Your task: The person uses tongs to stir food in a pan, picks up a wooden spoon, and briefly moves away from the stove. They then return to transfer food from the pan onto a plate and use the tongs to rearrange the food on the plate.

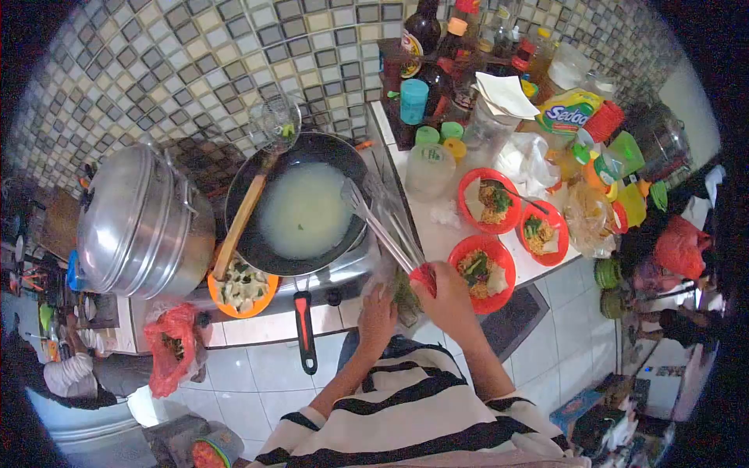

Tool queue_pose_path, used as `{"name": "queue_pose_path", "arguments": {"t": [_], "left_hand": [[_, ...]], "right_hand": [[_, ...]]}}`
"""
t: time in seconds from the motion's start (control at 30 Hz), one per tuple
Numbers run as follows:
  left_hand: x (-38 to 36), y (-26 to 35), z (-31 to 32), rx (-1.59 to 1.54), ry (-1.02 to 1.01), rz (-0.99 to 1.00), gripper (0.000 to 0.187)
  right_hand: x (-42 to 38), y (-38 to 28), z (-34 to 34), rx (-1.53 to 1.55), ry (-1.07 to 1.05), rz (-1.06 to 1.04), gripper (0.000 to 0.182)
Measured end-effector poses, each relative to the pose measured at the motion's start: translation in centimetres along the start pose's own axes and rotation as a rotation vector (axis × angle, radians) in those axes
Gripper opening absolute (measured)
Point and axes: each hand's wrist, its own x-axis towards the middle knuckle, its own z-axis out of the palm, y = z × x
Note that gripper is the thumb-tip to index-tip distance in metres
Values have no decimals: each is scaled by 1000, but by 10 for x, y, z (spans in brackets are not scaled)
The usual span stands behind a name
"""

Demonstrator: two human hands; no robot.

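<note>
My right hand (pixel 452 304) is closed round the red handle of metal tongs (pixel 386 234), whose tips reach over the right rim of a black wok (pixel 355 160). Cloudy pale liquid (pixel 304 210) fills the wok's bottom. A wire strainer (pixel 275 125) with a wooden handle lies across the wok's left side. My left hand (pixel 378 318) rests at the counter's front edge, fingers stretched forward, beside a clear plastic bag (pixel 406 300) with something green inside. An orange bowl (pixel 269 300) of pale pieces and greens stands below the strainer's handle.
A large steamer pot (pixel 144 222) stands left of the wok; a red plastic bag (pixel 172 347) hangs below it. Several red bowls (pixel 511 277) of noodles and greens sit at right. Bottles (pixel 421 35), jars (pixel 429 168) and packets crowd behind. The wok's handle (pixel 305 335) juts past the counter.
</note>
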Motion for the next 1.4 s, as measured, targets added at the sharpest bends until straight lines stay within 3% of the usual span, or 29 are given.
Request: {"name": "queue_pose_path", "arguments": {"t": [0.07, 0.13, 0.2, 0.27, 0.37, 0.47, 0.57, 0.63, 0.77, 0.93, 1.03, 1.23, 1.4], "left_hand": [[5, -2, 15, 87, 59, 74, 32], [7, -13, 35, 168, -152, -64, 35], [7, -21, 41, 202, -109, -1, 36], [4, -31, 42, 239, -65, 59, 38], [-4, -47, 46, 188, -200, -1, 40], [-9, -57, 48, 185, -283, -67, 41], [-15, -64, 47, 159, -148, -49, 44], [-15, -59, 35, 164, -191, -22, 47], [-24, -58, 25, 246, -248, -19, 44], [-34, -57, 20, 168, -396, -171, 37], [-40, -57, 22, 134, -285, -170, 35], [-40, -55, 15, 113, -395, -213, 32], [-48, -72, 26, 153, -349, -126, 39]], "right_hand": [[-16, 13, 7, 6, 19, 21, 31], [-32, 27, 18, 15, 40, 42, 29], [-48, 37, 31, 274, -24, 253, 27], [-64, 52, 49, 321, -31, 276, 26], [-80, 60, 65, 420, -101, 403, 24], [-90, 78, 85, 354, -39, 349, 22], [-90, 76, 89, 163, -54, 334, 24], [-93, 77, 98, -206, -79, 297, 28], [-99, 80, 112, -263, -123, 378, 30], [-102, 82, 122, -402, -67, 346, 30], [-104, 83, 128, -500, -86, 381, 31], [-103, 91, 135, -450, -129, 384, 34], [-98, 83, 124, -388, -148, 429, 33]]}}
